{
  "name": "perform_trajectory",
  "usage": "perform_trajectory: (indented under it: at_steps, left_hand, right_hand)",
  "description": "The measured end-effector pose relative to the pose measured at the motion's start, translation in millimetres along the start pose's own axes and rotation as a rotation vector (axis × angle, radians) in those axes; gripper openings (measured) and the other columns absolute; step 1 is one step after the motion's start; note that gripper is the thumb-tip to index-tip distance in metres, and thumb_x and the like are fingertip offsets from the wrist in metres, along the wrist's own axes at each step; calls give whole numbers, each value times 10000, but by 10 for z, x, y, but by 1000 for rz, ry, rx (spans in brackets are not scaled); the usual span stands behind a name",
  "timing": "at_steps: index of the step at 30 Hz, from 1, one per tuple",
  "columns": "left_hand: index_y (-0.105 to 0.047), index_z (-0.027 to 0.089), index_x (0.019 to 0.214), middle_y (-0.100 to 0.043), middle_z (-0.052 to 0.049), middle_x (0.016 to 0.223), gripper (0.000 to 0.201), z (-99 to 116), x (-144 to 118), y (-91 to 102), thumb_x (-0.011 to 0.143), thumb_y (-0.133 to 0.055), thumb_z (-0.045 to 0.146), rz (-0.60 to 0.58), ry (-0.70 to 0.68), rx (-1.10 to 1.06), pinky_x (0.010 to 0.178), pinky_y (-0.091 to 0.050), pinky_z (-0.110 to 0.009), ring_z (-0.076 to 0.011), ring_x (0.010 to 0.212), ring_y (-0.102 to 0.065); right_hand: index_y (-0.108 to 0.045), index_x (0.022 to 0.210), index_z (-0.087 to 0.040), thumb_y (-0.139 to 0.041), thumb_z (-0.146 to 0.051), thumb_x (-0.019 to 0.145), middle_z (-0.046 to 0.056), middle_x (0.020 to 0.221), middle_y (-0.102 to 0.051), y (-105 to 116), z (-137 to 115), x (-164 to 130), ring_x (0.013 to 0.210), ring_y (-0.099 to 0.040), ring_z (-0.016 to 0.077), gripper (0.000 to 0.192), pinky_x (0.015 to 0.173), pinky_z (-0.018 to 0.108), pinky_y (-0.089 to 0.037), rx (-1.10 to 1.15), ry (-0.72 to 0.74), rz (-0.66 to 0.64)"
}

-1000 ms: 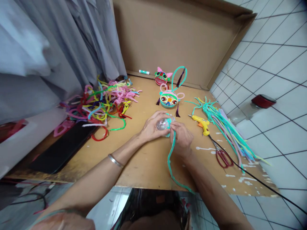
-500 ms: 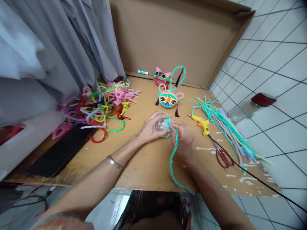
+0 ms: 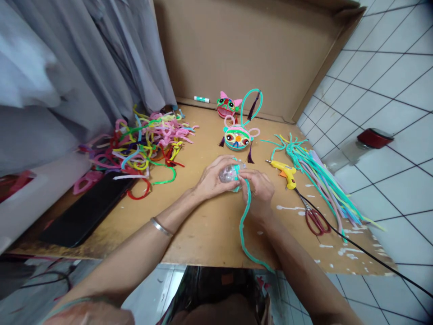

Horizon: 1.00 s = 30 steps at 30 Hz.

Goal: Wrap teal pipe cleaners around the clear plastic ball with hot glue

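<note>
My left hand [image 3: 214, 179] is wrapped around a clear plastic ball [image 3: 227, 174] with turquoise pipe cleaner across it. At the ball's right side, my right hand [image 3: 259, 189] pinches a turquoise pipe cleaner [image 3: 244, 221] against it. The long free end of that pipe cleaner hangs down over the table toward the front edge. My right fingers partly hide where it meets the ball. Just beyond my hands sits a decorated animal-face ornament [image 3: 238, 139] with a turquoise loop and dark tassels.
A yellow glue gun [image 3: 286, 174] and red-handled scissors [image 3: 317, 221] lie at right, beside a bundle of pipe cleaners [image 3: 324, 185]. A tangled pipe cleaner pile [image 3: 152, 140] and a black tray-like slab [image 3: 88, 212] are at left. A pink-eared ornament [image 3: 227, 106] and a glue stick [image 3: 202, 99] stand behind.
My right fingers have shifted slightly along the ball's turquoise edge. The ball stays in my left hand, and the view has tilted a little.
</note>
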<state>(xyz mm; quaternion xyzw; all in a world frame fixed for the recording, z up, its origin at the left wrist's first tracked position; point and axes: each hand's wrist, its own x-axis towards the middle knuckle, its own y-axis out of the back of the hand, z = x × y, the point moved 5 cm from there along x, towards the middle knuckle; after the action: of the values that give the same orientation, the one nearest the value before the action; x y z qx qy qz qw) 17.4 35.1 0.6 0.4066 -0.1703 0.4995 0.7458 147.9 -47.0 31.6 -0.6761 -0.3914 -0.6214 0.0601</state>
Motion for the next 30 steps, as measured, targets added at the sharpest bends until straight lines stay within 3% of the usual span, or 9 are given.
perform_trajectory:
  at_steps: [15, 30]
  left_hand:
    - [-614, 203, 1204, -641, -138, 1271, 476, -21, -7, -21, 798, -720, 428, 31, -51, -13, 1034, -504, -441, -267, 1219, -607]
    - [-607, 194, 1220, -619, -157, 1305, 500, -17, -10, -29, 794, -739, 421, 14, -44, 16, 1040, -508, -446, -271, 1244, -601]
  right_hand:
    - [-675, 887, -228, -566, -227, 938, 35, 891, -784, 4, 51, 0, 834, -745, 167, 120, 780, 311, -579, 93, -42, 8]
    - [-692, 804, -246, -635, -281, 876, 25, 842, -782, -22, 182, -4, 787, -734, 194, 98, 738, 337, -589, 235, -344, -11]
